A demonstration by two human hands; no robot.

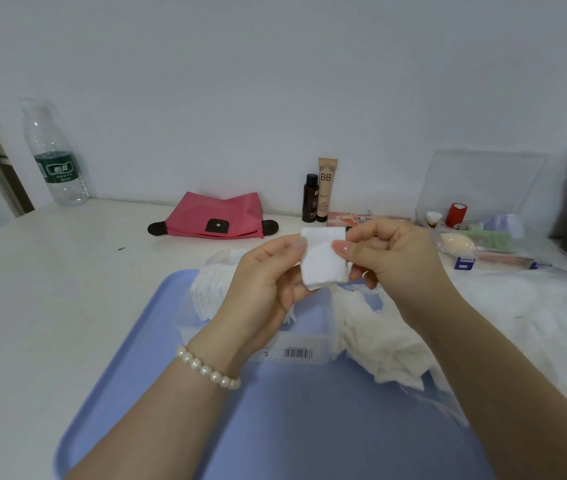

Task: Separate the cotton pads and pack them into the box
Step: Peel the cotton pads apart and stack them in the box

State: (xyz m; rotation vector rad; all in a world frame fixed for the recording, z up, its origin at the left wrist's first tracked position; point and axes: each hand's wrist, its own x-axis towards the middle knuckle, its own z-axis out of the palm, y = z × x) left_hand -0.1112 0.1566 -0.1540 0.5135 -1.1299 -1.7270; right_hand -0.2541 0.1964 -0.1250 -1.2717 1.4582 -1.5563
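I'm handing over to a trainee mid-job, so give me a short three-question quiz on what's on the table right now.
1. True or false: both hands hold one cotton pad above the tray.
2. Which wrist wears the pearl bracelet?
3. Where is the loose heap of pads? A) in the pink pouch B) on the tray, right of the clear box C) beside the water bottle

Key: 1 true; 2 left; 3 B. The left hand and right hand pinch the pad from opposite sides.
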